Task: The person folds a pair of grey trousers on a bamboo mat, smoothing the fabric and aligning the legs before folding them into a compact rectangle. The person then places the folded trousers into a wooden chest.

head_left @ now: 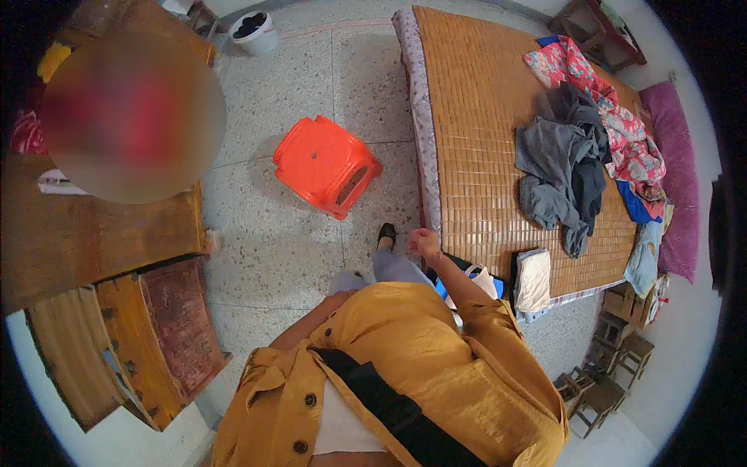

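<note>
My right hand [424, 243] reaches forward with its fingers curled, right at the near corner of a bed covered by a woven bamboo mat [475, 117]. Nothing shows in the hand. My left forearm [307, 328] lies across my front, and its hand is hidden behind my mustard-yellow shirt and grey trouser leg. My black shoe [386, 232] is on the speckled floor beside the bed. An orange plastic stool [327, 165] stands tilted on the floor a step ahead. On the mat lie a grey clothes heap [562, 167], a floral cloth [618, 124] and a folded white towel [533, 279].
A worn wooden table [93, 233] and a wooden cabinet [152, 342] fill the left side. A white bucket [255, 33] stands at the far end of the floor. Small wooden stools [607, 373] cluster at the lower right. A purple cushion [675, 179] lies along the bed's far side.
</note>
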A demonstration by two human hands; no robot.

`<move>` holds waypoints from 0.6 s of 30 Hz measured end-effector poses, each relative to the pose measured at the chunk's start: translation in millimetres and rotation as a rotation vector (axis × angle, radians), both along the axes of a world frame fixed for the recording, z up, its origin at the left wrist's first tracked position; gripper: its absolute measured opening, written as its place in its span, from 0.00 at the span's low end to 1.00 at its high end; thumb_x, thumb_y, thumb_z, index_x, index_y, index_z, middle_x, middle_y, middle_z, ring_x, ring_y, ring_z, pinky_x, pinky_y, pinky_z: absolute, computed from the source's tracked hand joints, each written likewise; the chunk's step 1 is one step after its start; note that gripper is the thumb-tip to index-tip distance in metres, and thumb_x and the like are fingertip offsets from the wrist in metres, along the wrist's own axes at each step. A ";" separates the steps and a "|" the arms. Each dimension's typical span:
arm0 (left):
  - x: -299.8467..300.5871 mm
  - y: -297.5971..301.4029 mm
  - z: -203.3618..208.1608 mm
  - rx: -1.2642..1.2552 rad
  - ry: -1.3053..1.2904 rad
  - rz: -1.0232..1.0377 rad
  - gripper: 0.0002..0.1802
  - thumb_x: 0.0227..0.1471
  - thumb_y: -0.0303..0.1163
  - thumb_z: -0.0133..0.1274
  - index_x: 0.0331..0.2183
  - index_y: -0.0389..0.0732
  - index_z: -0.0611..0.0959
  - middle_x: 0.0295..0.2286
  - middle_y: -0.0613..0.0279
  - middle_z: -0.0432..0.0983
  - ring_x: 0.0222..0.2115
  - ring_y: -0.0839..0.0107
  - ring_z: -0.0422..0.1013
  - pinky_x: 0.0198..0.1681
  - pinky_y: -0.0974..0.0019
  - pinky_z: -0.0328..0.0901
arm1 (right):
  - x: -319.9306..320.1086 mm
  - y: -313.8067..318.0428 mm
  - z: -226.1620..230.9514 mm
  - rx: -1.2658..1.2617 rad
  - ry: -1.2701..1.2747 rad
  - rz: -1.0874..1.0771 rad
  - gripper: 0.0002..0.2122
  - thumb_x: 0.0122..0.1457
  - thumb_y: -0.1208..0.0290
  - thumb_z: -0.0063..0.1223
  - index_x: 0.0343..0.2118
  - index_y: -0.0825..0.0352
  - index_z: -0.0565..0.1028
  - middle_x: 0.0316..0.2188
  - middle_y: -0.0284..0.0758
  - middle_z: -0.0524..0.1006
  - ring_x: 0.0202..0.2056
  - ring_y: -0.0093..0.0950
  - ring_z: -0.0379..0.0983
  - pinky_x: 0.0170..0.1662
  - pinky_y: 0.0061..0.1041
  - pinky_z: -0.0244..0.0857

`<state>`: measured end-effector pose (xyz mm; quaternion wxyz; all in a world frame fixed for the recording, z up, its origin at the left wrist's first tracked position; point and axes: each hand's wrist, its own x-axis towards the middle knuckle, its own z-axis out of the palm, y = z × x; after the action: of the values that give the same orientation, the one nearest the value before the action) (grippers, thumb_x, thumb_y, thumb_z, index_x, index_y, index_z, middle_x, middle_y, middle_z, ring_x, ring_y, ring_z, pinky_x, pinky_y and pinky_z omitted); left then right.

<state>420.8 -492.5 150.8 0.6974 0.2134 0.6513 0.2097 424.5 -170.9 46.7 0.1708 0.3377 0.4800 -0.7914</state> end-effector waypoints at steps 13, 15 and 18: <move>-165.6 18.6 2.0 -0.038 0.065 -0.417 0.28 0.51 0.39 0.45 0.55 0.57 0.61 0.46 0.51 0.65 0.48 0.59 0.59 0.49 0.49 0.55 | 7.4 -19.2 3.5 0.485 -0.212 -0.173 0.08 0.50 0.75 0.47 0.32 0.72 0.72 0.17 0.35 0.72 0.18 0.25 0.69 0.19 0.21 0.63; -182.5 24.1 0.6 -0.023 0.077 -0.479 0.28 0.51 0.39 0.45 0.55 0.57 0.61 0.47 0.51 0.65 0.49 0.59 0.59 0.49 0.49 0.55 | 30.4 -18.9 -26.0 0.619 -0.258 -0.249 0.08 0.49 0.74 0.48 0.31 0.72 0.73 0.17 0.35 0.73 0.18 0.25 0.69 0.20 0.22 0.63; -213.6 31.4 -2.2 -0.046 0.115 -0.561 0.28 0.51 0.39 0.45 0.55 0.57 0.61 0.47 0.51 0.64 0.49 0.59 0.59 0.49 0.48 0.54 | 25.3 -34.3 -0.9 0.819 -0.326 -0.287 0.08 0.46 0.70 0.49 0.25 0.70 0.76 0.18 0.34 0.75 0.19 0.22 0.69 0.24 0.23 0.63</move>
<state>207.2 -461.1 148.6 0.6946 0.3808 0.6100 -0.0186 449.8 -205.2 45.9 -0.0148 0.5603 0.6684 -0.4890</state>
